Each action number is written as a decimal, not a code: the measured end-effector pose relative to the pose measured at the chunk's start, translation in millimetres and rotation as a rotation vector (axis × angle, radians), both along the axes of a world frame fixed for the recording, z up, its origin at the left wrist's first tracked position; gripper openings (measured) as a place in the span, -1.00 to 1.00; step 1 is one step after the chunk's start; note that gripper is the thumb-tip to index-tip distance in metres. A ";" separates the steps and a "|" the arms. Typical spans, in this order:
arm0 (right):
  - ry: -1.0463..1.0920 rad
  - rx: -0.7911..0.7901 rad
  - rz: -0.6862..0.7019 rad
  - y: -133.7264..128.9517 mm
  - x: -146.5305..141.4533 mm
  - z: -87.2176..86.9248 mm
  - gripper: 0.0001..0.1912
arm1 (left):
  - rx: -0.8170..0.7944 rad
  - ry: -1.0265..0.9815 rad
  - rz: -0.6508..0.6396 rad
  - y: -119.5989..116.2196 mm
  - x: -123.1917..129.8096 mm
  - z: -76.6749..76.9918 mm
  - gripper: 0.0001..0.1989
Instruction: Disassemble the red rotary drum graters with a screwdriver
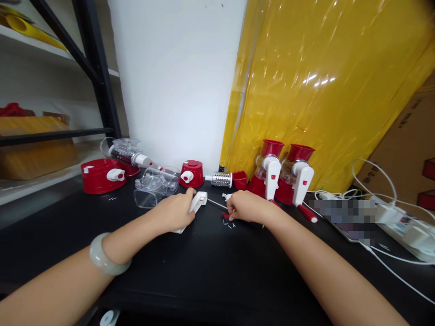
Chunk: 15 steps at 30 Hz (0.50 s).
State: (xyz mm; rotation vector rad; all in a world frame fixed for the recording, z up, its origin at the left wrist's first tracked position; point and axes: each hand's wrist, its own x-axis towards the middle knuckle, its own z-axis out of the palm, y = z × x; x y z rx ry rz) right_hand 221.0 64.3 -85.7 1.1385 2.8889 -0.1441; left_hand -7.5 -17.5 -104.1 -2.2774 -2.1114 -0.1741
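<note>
My left hand is closed around a white plastic crank arm, whose upper end sticks out past the fingers. My right hand is closed on a screwdriver; its thin metal shaft points left toward the crank arm, and the palm hides most of its handle. At the right fingertips lies a small red part; whether the fingers touch it I cannot tell. Several small screws lie on the black table just below. A white piece shows partly behind the right hand.
A red base, a clear plastic housing, a smaller red base and a metal grater drum stand along the back. Two assembled rotary graters stand right. White cables and a power strip lie far right.
</note>
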 end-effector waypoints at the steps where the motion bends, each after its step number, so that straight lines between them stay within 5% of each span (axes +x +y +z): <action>1: -0.008 -0.014 0.000 0.8 0.6 0.5 -0.88 | 0.006 0.017 0.039 1.1 -0.7 0.1 -0.61; 6: 0.012 0.039 -0.033 3.1 -0.8 5.3 -0.80 | 0.052 0.073 0.159 6.3 -3.2 0.4 -0.65; 10: 0.003 0.177 -0.200 9.1 -15.6 0.0 -0.68 | 0.102 0.091 0.211 10.3 -1.6 -2.2 -0.60; 15: -0.094 0.157 -0.343 24.3 -36.2 -11.4 -0.59 | 0.155 0.107 0.217 12.4 -1.8 -4.3 -0.57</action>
